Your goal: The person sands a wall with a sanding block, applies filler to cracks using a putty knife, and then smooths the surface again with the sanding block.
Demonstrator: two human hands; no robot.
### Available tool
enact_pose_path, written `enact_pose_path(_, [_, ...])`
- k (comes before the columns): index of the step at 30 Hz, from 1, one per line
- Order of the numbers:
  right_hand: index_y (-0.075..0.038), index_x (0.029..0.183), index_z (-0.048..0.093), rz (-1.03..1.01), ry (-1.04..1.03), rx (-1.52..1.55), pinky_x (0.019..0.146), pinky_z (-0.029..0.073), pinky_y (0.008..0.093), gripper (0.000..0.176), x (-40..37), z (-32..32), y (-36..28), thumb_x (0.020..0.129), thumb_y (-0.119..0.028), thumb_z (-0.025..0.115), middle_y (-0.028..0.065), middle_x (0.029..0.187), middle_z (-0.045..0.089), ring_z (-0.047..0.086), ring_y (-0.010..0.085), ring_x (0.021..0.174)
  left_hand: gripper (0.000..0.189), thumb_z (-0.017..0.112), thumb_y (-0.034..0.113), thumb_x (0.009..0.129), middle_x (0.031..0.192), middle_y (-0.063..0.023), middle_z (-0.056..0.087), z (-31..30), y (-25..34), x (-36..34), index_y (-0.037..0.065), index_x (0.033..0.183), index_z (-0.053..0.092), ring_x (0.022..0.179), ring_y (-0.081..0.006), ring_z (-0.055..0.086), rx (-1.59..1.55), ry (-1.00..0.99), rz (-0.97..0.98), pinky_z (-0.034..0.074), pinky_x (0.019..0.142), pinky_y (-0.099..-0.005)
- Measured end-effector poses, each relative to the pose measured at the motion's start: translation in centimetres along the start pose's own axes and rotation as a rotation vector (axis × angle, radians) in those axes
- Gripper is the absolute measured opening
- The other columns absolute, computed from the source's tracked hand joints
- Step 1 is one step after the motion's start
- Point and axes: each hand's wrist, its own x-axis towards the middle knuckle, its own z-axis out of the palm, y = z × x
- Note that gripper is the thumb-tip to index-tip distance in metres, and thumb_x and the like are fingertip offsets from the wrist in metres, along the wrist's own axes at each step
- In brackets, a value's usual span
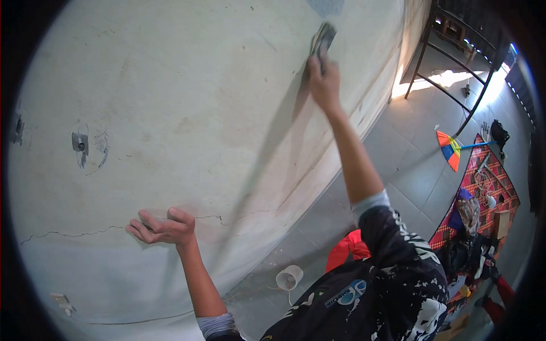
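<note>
My right hand (325, 85) is stretched up along the pale wall (222, 113), fingers wrapped round a dark, narrow sanding block (323, 38) held against the surface. A grey-blue patch (326, 5) shows just above the block. Lower and to the left, my left hand (162, 227) rests close against the wall with its fingers loosely bent and apart, nothing in them. It overlaps a thin jagged crack (79, 234) that runs across the wall on both sides of it.
An uncovered wall box (81, 145) and a socket (62, 303) sit on the wall. On the tiled floor are a white bucket (289, 277), a broom (449, 150), and a patterned mat (475, 176) with several items. A metal frame (449, 57) stands behind.
</note>
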Motion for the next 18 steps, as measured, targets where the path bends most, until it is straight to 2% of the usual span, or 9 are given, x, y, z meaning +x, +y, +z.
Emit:
enact_pose_path(3, [-0.009,0.145,0.046,-0.064,-0.04,0.077,0.09,0.047,0.042,0.055,-10.7,1.9,1.6,0.095,-0.025,0.06,0.0283,0.11,0.053,0.057,0.0399,0.099,0.06,0.043,0.035,0.098,0.137,-0.0236,0.025,0.2,-0.3,-0.1,-0.006,0.14,0.033,0.136,-0.0468,0.023,-0.006,0.005,-0.007,0.029,0.109,-0.0637])
enact_pose_path(4, [-0.013,0.146,0.045,-0.003,-0.089,0.082,0.09,0.047,0.0424,0.056,-13.2,1.5,1.6,0.094,-0.026,0.062,0.0284,0.111,0.052,0.058,0.0401,0.098,0.061,0.045,0.034,0.096,0.137,-0.0236,0.025,0.2,-0.5,-0.2,-0.005,0.14,0.033,0.137,-0.0482,0.021,-0.019,-0.004,-0.002,0.028,0.109,-0.0646])
enact_pose_path(7, [-0.017,0.147,0.046,-0.01,-0.208,-0.04,0.088,0.049,0.0435,0.056,-11.0,0.3,2.5,0.094,-0.027,0.062,0.0294,0.113,0.051,0.059,0.0423,0.095,0.061,0.045,0.034,0.095,0.139,-0.0237,0.024,-0.2,-0.3,-0.5,-0.005,0.141,0.032,0.138,-0.0495,0.02,-0.036,-0.012,-0.007,0.027,0.109,-0.0657])
enact_pose_path(8, [-0.02,0.145,0.047,-0.097,-0.17,-0.058,0.086,0.05,0.0447,0.055,-8.1,0.0,3.0,0.094,-0.029,0.062,0.0302,0.116,0.051,0.061,0.0451,0.092,0.061,0.045,0.035,0.095,0.139,-0.0239,0.024,0.2,-0.4,-0.3,-0.005,0.141,0.032,0.138,-0.0495,0.02,-0.041,-0.005,-0.017,0.027,0.109,-0.0658])
enact_pose_path(10, [-0.017,0.144,0.048,-0.27,-0.045,-0.122,0.086,0.049,0.046,0.053,0.1,-1.0,0.0,0.095,-0.031,0.06,0.032,0.117,0.05,0.06,0.0476,0.096,0.061,0.045,0.035,0.095,0.14,-0.0242,0.023,0.4,-0.4,-0.3,-0.005,0.141,0.032,0.138,-0.0495,0.019,-0.03,-0.005,-0.02,0.027,0.109,-0.066])
enact_pose_path(12, [-0.015,0.144,0.048,-0.281,-0.083,-0.076,0.086,0.049,0.0465,0.052,7.0,-2.7,-5.4,0.096,-0.032,0.057,0.0332,0.117,0.05,0.058,0.0491,0.1,0.062,0.045,0.035,0.096,0.14,-0.0245,0.023,0.2,-0.5,-0.4,-0.005,0.141,0.032,0.138,-0.0496,0.019,-0.012,-0.023,-0.02,0.026,0.109,-0.0662])
enact_pose_path(13, [-0.015,0.144,0.048,-0.284,-0.091,-0.075,0.086,0.049,0.0465,0.052,8.0,-2.3,-5.9,0.096,-0.032,0.057,0.0332,0.117,0.05,0.058,0.0491,0.1,0.061,0.044,0.035,0.096,0.14,-0.0245,0.023,0.3,-0.4,-0.3,-0.005,0.141,0.032,0.138,-0.0494,0.019,-0.016,-0.017,-0.015,0.026,0.109,-0.0663])
enact_pose_path(15, [-0.013,0.145,0.046,-0.427,0.027,-0.06,0.085,0.049,0.0467,0.053,9.2,-2.0,-6.6,0.097,-0.033,0.055,0.0339,0.114,0.05,0.057,0.0499,0.1,0.061,0.044,0.035,0.096,0.14,-0.0245,0.023,0.2,-0.3,-0.1,-0.005,0.141,0.032,0.138,-0.0493,0.019,-0.025,-0.013,-0.022,0.026,0.109,-0.0664])
enact_pose_path(18, [-0.014,0.149,0.041,-0.379,-0.109,-0.063,0.084,0.049,0.0454,0.057,3.8,-2.1,-2.3,0.096,-0.028,0.057,0.0347,0.113,0.05,0.057,0.0493,0.099,0.061,0.044,0.035,0.095,0.141,-0.0247,0.022,0.1,-0.2,-0.2,-0.005,0.141,0.032,0.138,-0.049,0.019,-0.018,-0.014,-0.032,0.027,0.109,-0.0664])
